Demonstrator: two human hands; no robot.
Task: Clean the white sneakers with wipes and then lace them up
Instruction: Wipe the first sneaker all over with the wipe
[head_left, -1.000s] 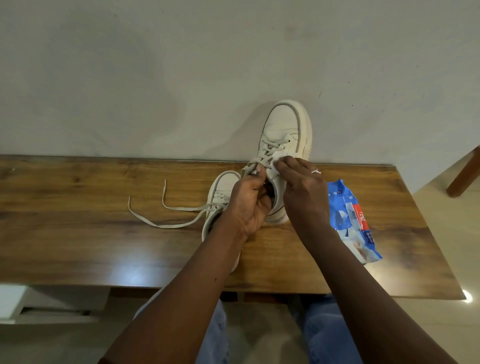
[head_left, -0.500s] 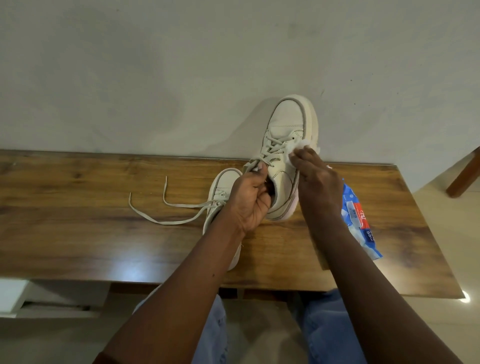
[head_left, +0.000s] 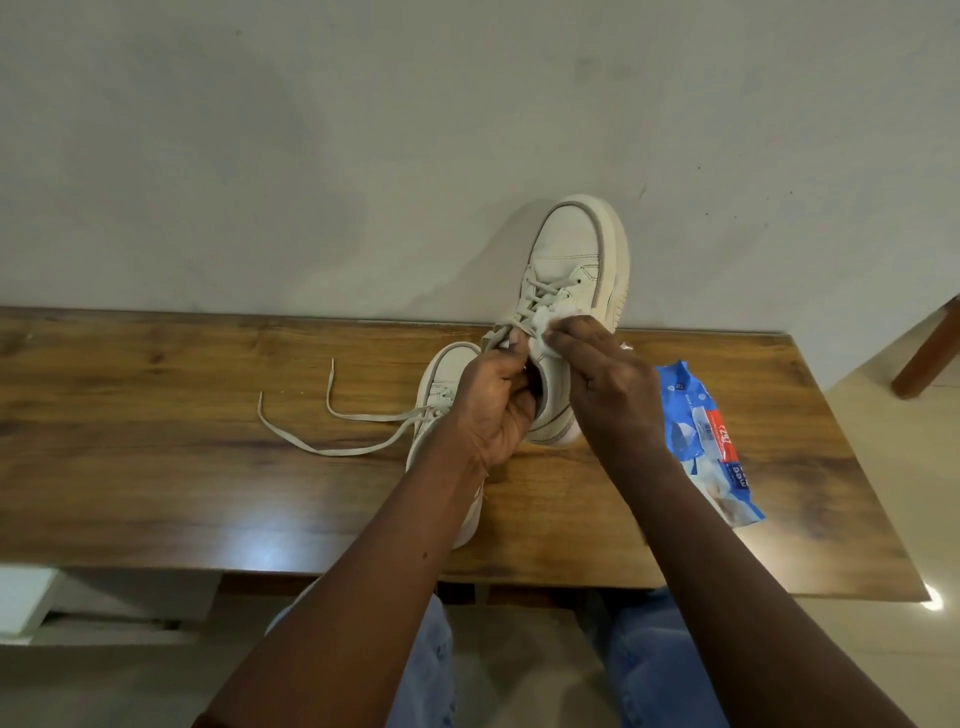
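Your left hand (head_left: 493, 410) is closed around the collar of a white sneaker (head_left: 569, 291), holding it raised with its toe pointing to 12 o'clock toward the wall. Your right hand (head_left: 602, 384) pinches a white wipe (head_left: 545, 319) against its laces. The second sneaker (head_left: 441, 384) lies on the wooden table (head_left: 156, 415) under your left wrist, its loose laces (head_left: 332, 431) trailing toward 9 o'clock. A blue wipes pack (head_left: 701, 441) lies at 3 o'clock.

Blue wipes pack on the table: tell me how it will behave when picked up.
The blue wipes pack looks crumpled and soft, so it probably flops and sags. Its glossy film may be slippery. It lies flat on the table, so it is unlikely to roll.
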